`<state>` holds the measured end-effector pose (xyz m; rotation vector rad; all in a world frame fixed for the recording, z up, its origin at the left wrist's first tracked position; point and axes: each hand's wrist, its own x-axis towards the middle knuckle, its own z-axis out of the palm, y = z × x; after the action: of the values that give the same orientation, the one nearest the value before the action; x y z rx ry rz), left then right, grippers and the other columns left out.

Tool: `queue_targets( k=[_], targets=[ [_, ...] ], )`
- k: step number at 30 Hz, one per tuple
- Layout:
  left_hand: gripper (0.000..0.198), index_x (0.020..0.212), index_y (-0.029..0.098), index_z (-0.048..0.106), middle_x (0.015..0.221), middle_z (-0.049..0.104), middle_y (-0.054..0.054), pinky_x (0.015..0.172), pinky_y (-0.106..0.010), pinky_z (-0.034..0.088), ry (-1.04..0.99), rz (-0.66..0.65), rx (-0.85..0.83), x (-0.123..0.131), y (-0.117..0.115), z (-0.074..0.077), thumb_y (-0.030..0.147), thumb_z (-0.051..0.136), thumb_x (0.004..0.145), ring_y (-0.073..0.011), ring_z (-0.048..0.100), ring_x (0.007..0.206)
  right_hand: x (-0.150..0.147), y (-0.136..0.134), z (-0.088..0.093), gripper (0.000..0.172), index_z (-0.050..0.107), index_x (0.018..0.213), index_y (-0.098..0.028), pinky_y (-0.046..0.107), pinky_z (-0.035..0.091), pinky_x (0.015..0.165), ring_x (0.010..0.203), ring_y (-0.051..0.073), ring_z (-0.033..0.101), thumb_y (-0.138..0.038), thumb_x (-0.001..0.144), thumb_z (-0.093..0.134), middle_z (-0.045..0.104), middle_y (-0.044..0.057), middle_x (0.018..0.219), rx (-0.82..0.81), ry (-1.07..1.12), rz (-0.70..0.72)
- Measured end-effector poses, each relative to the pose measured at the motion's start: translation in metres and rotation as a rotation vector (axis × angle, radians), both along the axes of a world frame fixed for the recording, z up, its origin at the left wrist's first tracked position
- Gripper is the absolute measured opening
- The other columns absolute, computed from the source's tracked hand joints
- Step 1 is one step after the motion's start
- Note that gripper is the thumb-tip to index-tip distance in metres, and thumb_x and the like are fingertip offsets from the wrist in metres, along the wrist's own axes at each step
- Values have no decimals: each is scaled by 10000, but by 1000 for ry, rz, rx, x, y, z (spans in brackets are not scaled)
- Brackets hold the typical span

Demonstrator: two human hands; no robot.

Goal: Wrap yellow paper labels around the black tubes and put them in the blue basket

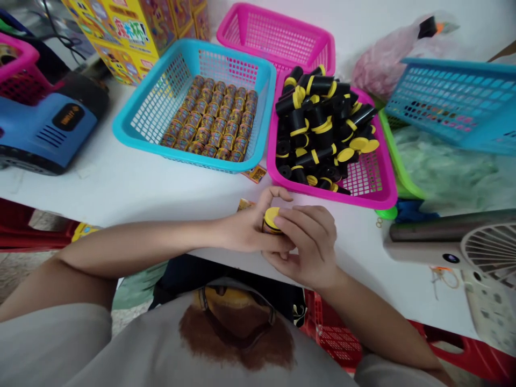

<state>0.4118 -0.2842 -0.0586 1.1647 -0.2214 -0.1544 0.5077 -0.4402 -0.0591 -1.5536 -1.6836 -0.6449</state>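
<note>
Closest in, a grey shirt (161, 344) with a brown print leans over the table (133, 188). The left hand (245, 228) and right hand (308, 247) meet around a small canister (271, 221) with a yellow cap, the left fingers (274, 194) curled beside it, the right fingers (298, 220) pressed over its cap. Hands hide most of its body, so twisting or pressing is hard to tell. Nearby, a pink basket (374, 199) holds black tubes (318, 123) banded yellow; a blue basket (137, 134) holds packed rows of canisters (209, 118).

I count six plastic baskets: three magenta baskets (274, 32), two cyan baskets (133, 129), one green basket (399, 161). Outside them lie two printed cards (253, 173) and one yellow-capped canister (272, 220); the black tubes (318, 123) and small canisters (209, 113) inside are too packed to count.
</note>
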Motion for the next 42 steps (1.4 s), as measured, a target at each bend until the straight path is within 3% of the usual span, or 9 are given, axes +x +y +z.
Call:
queue_targets(
  k=[7,13,20,24,31,34,38,40,42],
  targets=[
    [614,1218,307,257,680,473,133,509,-230,470,-21,50,104,-5,6,9,326,773,886,-118,603,571,0,-2,2,429,623,1300,-324,491,470,1034,1116,268,721,-337,899,776,808,4,1163,-65,101,25],
    [664,1245,309,252,740,483,104,470,-232,414,-119,206,239,-4,7,8,265,765,826,-92,512,545,7,-4,0,253,688,1205,-347,473,470,1081,1097,244,696,-319,956,718,809,-29,1129,7,-110,-23],
    [597,1201,301,256,704,469,115,497,-230,448,-180,143,268,-1,5,6,200,716,833,-107,549,562,8,-4,4,258,663,1265,-229,499,511,1096,1127,252,678,-283,1014,642,755,60,1123,-55,-68,62],
    [609,1194,310,267,883,526,55,558,-240,487,-251,319,356,-3,2,-2,225,740,820,-115,612,677,10,0,6,335,612,1350,-141,464,620,1051,1266,281,654,-185,1019,601,695,120,1161,-86,-24,201],
    [614,1228,291,263,1060,554,-21,697,-274,546,-361,537,515,-2,-5,-18,248,738,842,-143,641,849,11,3,2,505,509,1499,-243,476,638,1072,1309,275,655,-149,1013,612,676,98,1199,-117,-15,191],
    [452,1132,261,406,1071,569,-31,782,-302,559,-445,658,687,-1,6,-5,262,759,849,-164,628,935,19,6,1,598,480,1539,-255,485,640,1049,1282,282,653,-231,981,696,652,106,1216,-37,-54,116],
    [257,969,206,602,1003,656,-35,735,-257,518,-511,781,915,3,50,37,340,804,884,-160,625,915,49,13,15,605,582,1443,-293,578,598,1033,1248,333,644,-608,939,692,618,129,1304,-42,122,-170],
    [245,963,192,656,1037,695,-48,781,-268,526,-464,881,1042,11,81,58,327,829,853,-177,638,976,67,20,27,510,628,1410,-243,573,574,1044,1249,343,658,-565,1037,496,660,161,1303,-313,346,-373],
    [216,943,184,700,1008,720,-41,817,-283,524,-307,890,1186,22,111,72,282,843,815,-179,649,952,81,30,38,544,629,1446,-254,585,547,1059,1264,372,671,-557,1047,416,698,160,1348,-716,526,-509]
  ],
)
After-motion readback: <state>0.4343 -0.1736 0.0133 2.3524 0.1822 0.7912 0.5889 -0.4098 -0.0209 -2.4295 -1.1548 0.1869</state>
